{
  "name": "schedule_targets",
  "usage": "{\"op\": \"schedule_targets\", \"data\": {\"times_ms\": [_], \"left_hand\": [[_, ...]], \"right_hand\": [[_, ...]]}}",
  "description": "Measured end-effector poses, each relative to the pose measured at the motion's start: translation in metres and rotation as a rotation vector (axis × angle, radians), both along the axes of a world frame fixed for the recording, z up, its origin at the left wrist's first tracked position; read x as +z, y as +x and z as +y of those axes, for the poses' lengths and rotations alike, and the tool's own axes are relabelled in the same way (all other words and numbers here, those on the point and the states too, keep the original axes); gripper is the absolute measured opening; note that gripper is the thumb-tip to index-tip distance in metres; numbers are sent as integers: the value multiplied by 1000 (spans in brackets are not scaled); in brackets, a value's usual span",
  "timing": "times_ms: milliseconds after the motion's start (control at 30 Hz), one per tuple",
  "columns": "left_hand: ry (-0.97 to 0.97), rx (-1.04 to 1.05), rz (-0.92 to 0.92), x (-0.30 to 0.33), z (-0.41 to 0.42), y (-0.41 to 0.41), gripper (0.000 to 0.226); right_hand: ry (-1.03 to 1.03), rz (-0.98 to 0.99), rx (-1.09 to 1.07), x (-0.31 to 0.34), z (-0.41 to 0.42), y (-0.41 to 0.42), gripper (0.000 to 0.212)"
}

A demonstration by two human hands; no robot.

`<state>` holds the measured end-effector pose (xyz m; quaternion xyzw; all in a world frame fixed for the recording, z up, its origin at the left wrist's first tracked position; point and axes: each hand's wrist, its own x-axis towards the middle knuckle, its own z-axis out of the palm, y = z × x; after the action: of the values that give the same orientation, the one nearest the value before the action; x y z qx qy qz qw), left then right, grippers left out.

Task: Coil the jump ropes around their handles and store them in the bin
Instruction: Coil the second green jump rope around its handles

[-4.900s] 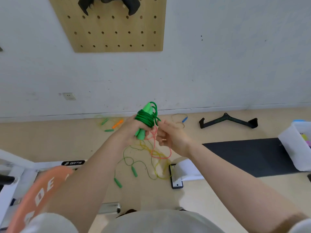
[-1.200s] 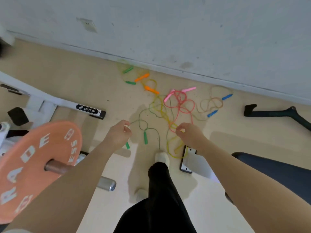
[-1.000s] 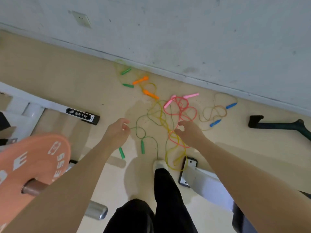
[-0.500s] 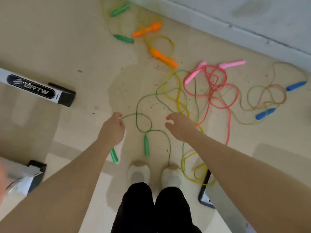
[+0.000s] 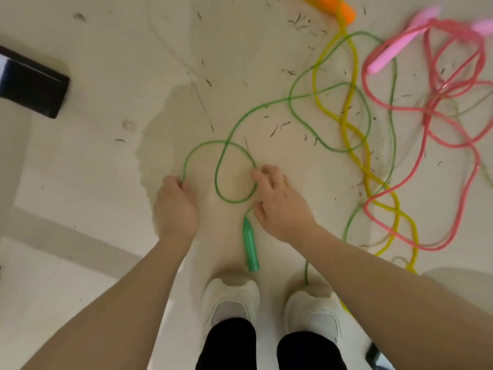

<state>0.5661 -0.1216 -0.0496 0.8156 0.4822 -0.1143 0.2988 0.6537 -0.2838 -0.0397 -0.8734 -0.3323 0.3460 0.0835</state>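
A green jump rope (image 5: 226, 145) lies looped on the floor in front of my feet. One of its green handles (image 5: 250, 245) rests on the floor between my hands. My left hand (image 5: 176, 206) is curled around the rope's other end, which runs into my fist; the handle there is hidden. My right hand (image 5: 280, 202) reaches down over the small loop, with its fingers spread and touching the rope just above the visible handle. No bin is in view.
To the right, a yellow rope (image 5: 354, 145) with an orange handle (image 5: 344, 9) and a pink rope (image 5: 453, 113) with pink handles (image 5: 392, 52) tangle with the green one. A black equipment foot (image 5: 32, 84) sits at left. My white shoes (image 5: 232, 300) stand just below the handle.
I have bent much closer to the floor. My right hand moved left from the yellow rope onto the green loop. My left hand still holds the green rope's end.
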Motion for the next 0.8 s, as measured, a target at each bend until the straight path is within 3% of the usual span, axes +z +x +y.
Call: {"op": "schedule_targets", "data": {"times_ms": [67, 167, 233, 300, 400, 433, 533, 633, 800], "left_hand": [[-222, 81, -151, 9, -4, 10, 12], [-444, 86, -223, 20, -12, 28, 17], [-624, 227, -281, 31, -18, 40, 22], [-744, 375, -303, 47, -20, 48, 23], [-837, 459, -307, 78, -24, 51, 24], [-863, 461, -304, 89, -26, 52, 24], [-876, 371, -277, 114, -33, 55, 25], [-814, 266, -314, 111, -37, 56, 27], [-625, 202, -351, 64, -30, 49, 29]], "right_hand": [[-15, -51, 169, 2, -17, 1, 55], [-125, -250, 369, 1, -26, 6, 27], [-118, -318, 467, -2, -29, 7, 23], [-143, -363, 491, 1, -31, 8, 33], [-158, -302, 454, 27, -37, 10, 8], [-148, -278, 431, 39, -37, 12, 16], [-191, -189, 413, 66, -41, 16, 24], [-269, -136, 485, 66, -37, 18, 51], [-297, -386, 602, 10, -34, 14, 54]]}}
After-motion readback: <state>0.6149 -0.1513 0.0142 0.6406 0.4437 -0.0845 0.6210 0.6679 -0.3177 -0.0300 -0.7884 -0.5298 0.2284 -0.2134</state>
